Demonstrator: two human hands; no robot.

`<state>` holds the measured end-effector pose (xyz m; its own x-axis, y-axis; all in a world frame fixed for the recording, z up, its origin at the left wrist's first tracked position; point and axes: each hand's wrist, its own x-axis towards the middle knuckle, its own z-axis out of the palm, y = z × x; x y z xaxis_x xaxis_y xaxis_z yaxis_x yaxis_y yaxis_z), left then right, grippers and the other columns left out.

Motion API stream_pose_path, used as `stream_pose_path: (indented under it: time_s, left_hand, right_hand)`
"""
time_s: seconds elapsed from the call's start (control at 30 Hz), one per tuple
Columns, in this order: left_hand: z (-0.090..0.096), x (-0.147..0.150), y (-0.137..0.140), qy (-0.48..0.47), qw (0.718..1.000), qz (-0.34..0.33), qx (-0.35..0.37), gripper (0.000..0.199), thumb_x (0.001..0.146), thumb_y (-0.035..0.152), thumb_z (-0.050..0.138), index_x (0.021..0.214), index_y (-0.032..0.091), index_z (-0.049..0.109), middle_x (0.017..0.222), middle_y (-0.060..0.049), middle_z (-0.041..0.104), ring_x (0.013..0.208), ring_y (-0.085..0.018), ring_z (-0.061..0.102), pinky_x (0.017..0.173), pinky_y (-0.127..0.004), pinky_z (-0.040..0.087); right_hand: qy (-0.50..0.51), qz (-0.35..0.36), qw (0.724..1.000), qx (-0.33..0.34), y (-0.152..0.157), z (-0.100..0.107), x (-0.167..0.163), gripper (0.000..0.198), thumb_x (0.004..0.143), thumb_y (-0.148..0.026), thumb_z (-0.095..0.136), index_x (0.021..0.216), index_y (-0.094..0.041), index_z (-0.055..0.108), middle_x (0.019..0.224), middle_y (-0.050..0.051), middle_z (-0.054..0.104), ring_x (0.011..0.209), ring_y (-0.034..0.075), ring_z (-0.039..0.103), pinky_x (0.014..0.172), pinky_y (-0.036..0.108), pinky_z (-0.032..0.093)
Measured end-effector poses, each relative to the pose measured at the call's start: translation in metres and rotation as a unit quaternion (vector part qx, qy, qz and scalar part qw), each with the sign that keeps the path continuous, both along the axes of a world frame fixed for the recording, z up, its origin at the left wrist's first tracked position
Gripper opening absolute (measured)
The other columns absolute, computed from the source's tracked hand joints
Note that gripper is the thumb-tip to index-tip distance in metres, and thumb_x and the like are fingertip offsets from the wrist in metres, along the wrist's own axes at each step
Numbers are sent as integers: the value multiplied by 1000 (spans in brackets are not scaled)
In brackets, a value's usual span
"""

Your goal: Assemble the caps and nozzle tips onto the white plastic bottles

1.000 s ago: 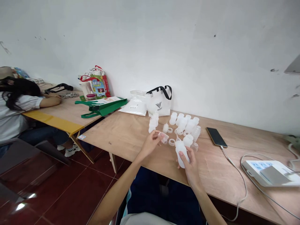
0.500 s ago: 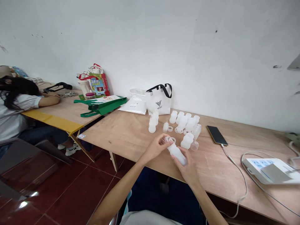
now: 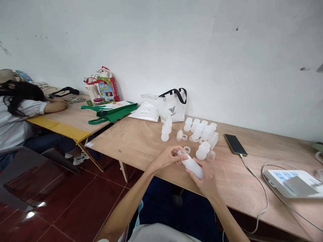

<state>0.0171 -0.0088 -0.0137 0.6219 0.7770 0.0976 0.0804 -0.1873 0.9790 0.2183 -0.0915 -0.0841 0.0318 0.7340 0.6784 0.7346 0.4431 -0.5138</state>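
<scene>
A translucent white plastic bottle (image 3: 193, 166) lies tilted between my hands above the table's front edge. My right hand (image 3: 205, 178) wraps round its lower body. My left hand (image 3: 171, 157) grips the clear cap (image 3: 182, 154) at the bottle's upper end; the cap sits over that end. Just beyond my fingers lies a clear ring (image 3: 187, 149). To the right, another white bottle (image 3: 202, 150) stands beside a loose clear cap (image 3: 211, 155). Farther back are a small stack of rings (image 3: 179, 135) and several more bottles (image 3: 199, 127).
A phone (image 3: 235, 145) on a charging cable and a white power strip (image 3: 292, 183) lie on the right. A white tote bag (image 3: 173, 109) and a plastic packet (image 3: 145, 112) rest by the wall. At the left table, a person leans forward near a green bag (image 3: 113, 114).
The clear cap now sits more squarely over the bottle's upper end, with my left fingers along its side. My view has shifted slightly.
</scene>
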Motion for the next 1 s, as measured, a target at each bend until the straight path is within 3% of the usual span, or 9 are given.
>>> stream_pose_path:
  time_s: [0.17, 0.33, 0.43, 0.53, 0.7, 0.8, 0.9, 1.0]
  left_hand:
    - [3, 0, -3, -26, 999, -22, -10, 42, 80, 46, 80, 110, 18, 72, 96, -7, 74, 84, -19, 69, 78, -30, 55]
    - [12, -2, -8, -29, 998, -43, 19, 39, 81, 39, 80, 114, 20, 73, 111, -6, 73, 95, -19, 68, 87, -30, 52]
    - [15, -2, -13, -30, 998, -51, 32, 37, 87, 39, 75, 119, 22, 69, 121, -7, 69, 100, -20, 67, 90, -32, 52]
    - [10, 6, -19, -38, 998, -21, 38, 40, 91, 42, 70, 127, 25, 62, 126, -7, 65, 109, -21, 65, 95, -35, 52]
    - [-6, 27, -23, -109, 993, 40, -15, 57, 83, 40, 80, 129, 25, 51, 123, -9, 66, 115, -24, 65, 98, -39, 52]
    - [-7, 32, -22, -143, 987, 61, -33, 52, 79, 38, 83, 118, 21, 53, 121, -11, 68, 115, -25, 66, 100, -41, 52]
    - [-4, 30, -23, -127, 990, 53, -23, 48, 79, 39, 84, 114, 19, 58, 117, -11, 70, 113, -26, 67, 99, -41, 52]
    - [-2, 29, -26, -122, 992, 35, -15, 48, 83, 42, 80, 121, 20, 58, 119, -10, 70, 114, -26, 67, 100, -40, 52]
  right_hand:
    - [98, 37, 991, -78, -2, 1, 2, 41, 88, -50, 73, 119, -26, 62, 113, 8, 76, 100, 28, 74, 80, 40, 61]
    - [176, 73, 975, -115, -2, 3, 6, 45, 83, -50, 77, 117, -25, 63, 113, 9, 75, 102, 30, 71, 82, 41, 60]
    - [221, 90, 955, -176, -2, 7, 3, 44, 84, -51, 76, 116, -24, 63, 108, 9, 74, 90, 28, 71, 67, 37, 59]
    - [279, 99, 927, -230, -3, 11, -3, 46, 87, -54, 71, 121, -26, 59, 102, 7, 73, 67, 22, 66, 46, 30, 49]
    - [339, 104, 908, -223, -6, 13, -7, 50, 90, -55, 66, 130, -29, 48, 116, 10, 69, 65, 19, 64, 43, 31, 49]
    - [352, 128, 903, -209, -6, 13, -7, 49, 94, -54, 60, 133, -32, 41, 123, 11, 67, 70, 21, 66, 50, 34, 53]
    - [341, 136, 912, -182, -5, 12, -8, 51, 96, -51, 61, 136, -31, 38, 124, 10, 66, 100, 26, 70, 75, 38, 60]
    - [328, 138, 919, -168, -5, 10, -8, 53, 97, -49, 61, 140, -31, 35, 127, 9, 64, 120, 26, 64, 92, 40, 57]
